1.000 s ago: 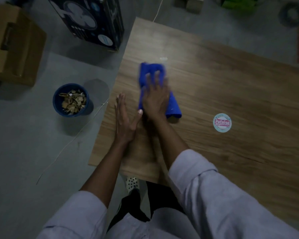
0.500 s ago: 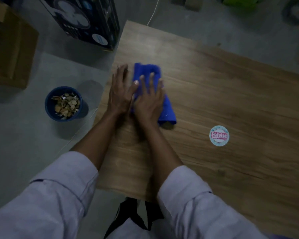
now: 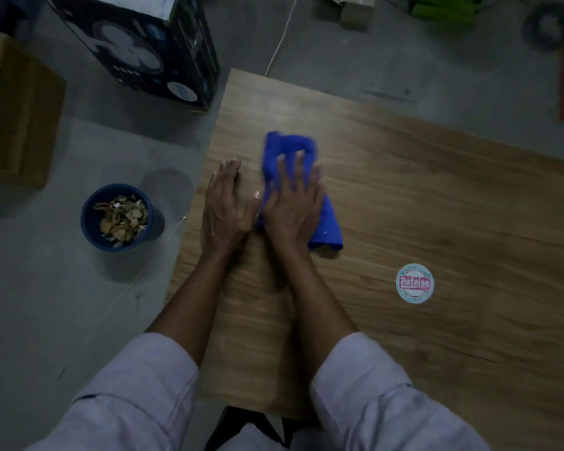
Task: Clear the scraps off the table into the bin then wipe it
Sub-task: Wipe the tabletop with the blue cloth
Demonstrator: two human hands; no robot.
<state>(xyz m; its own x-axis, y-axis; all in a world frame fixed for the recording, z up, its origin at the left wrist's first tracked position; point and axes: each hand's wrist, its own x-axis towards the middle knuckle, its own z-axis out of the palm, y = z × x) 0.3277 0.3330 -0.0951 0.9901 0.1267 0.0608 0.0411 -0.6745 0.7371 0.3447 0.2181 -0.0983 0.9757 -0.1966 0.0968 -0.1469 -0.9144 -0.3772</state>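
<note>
1. Altogether, two hands are seen, both over one wooden table (image 3: 437, 206).
2. One blue cloth (image 3: 328, 229) is laid on the table near its left edge, and it is pressed flat by the right hand (image 3: 292, 209) with fingers straight and spread.
3. The left hand (image 3: 223, 209) is laid flat on the bare wood just beside the cloth, fingers straight; nothing is held.
4. One round sticker (image 3: 414, 283) is seen on the table, well apart from the cloth.
5. One blue bin (image 3: 87, 229) is stood on the floor left of the table; it is filled with scraps (image 3: 121, 219).
6. Two boxes are seen on the floor: one dark printed box (image 3: 150, 50) and one cardboard box (image 3: 17, 125).
</note>
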